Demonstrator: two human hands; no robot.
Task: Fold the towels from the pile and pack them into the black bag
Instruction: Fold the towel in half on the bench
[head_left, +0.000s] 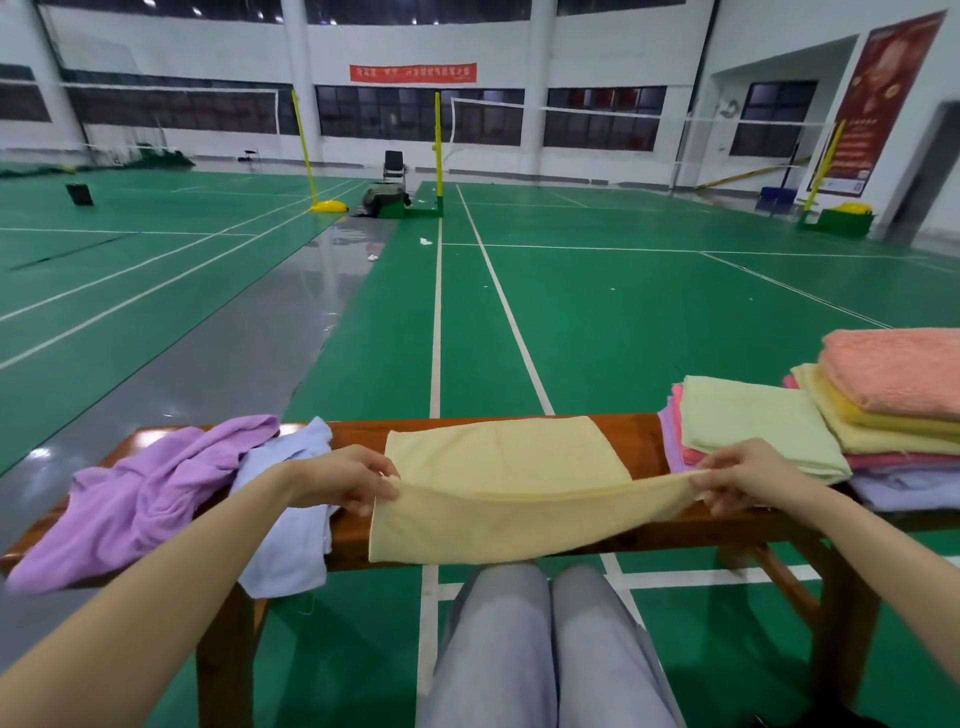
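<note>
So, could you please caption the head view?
Both hands pinch a pale yellow terry towel mid-fold over a wooden bench.

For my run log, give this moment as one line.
step: folding | left hand: pinches yellow towel | right hand: pinches yellow towel | towel: over wooden bench | black bag: unseen

A pale yellow towel (498, 467) lies plain and unpatterned on the reddish-brown wooden counter (644, 434). To its left are a lilac towel (140, 499) and a very pale blue-white one (291, 540). On the right, a light green towel (753, 421) tops a pink and lavender stack, beside a salmon towel (898, 369) over yellow ones. The floor (649, 322) is green with white lines and a grey strip. The trousers (545, 649) are light grey.
</note>
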